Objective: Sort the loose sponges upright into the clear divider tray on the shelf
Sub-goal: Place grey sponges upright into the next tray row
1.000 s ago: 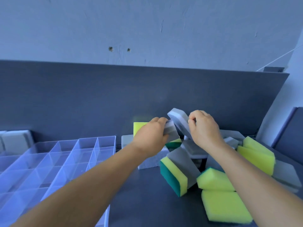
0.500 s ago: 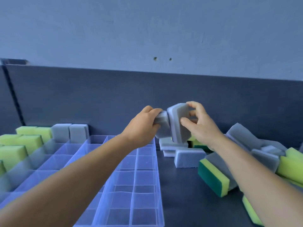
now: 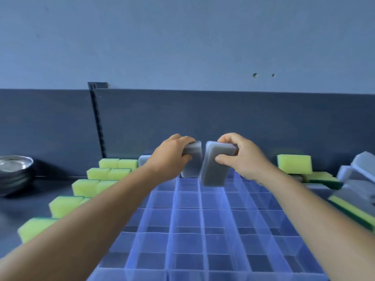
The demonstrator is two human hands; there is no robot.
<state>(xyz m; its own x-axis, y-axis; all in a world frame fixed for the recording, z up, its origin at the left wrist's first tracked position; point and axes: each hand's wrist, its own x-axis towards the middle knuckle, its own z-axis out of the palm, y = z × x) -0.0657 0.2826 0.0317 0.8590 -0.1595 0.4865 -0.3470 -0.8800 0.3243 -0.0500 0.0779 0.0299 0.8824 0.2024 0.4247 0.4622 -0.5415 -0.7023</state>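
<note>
My left hand [image 3: 170, 157] grips a grey sponge [image 3: 191, 161] and my right hand [image 3: 241, 159] grips a second grey sponge [image 3: 215, 169]. Both sponges hang upright, side by side, just above the far end of the clear divider tray [image 3: 203, 230]. Several yellow-green sponges [image 3: 85, 186] stand upright in the tray's left columns, with a grey one [image 3: 143, 160] at the far end. The loose pile of grey and yellow sponges [image 3: 353, 179] lies on the shelf to the right.
A stack of metal bowls [image 3: 14, 171] sits at the far left of the dark shelf. A dark back panel [image 3: 203, 122] rises behind the tray. One yellow sponge [image 3: 294, 166] stands near that panel on the right.
Both hands have carried the two grey sponges leftward from the loose pile to above the tray. The view has swung left, bringing the filled left columns and the bowls into sight.
</note>
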